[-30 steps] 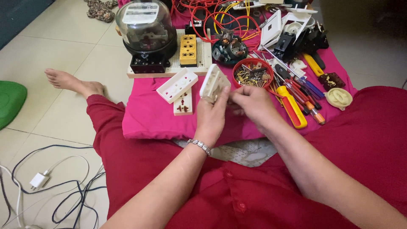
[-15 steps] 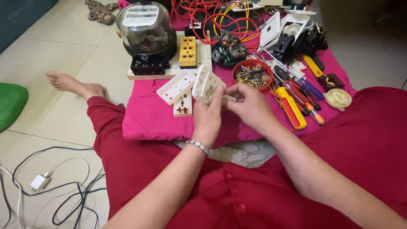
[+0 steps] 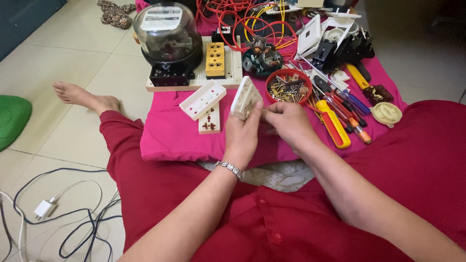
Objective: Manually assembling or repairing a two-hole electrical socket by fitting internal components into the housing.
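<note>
At the centre of the frame the left hand holds a white socket plate upright and tilted, its fingers clasped around the lower edge. The right hand, just beside it, has its fingers pressed together at the plate's right edge; what they pinch is too small to tell. Just above, a red bowl of screws sits on the pink cloth, with screwdrivers to the right.

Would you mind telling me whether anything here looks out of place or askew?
One thing: a white socket plate lies tilted, propped on a smaller socket piece on the pink cloth. The left hand holds another white plate on edge; the right hand pinches beside it.
</note>
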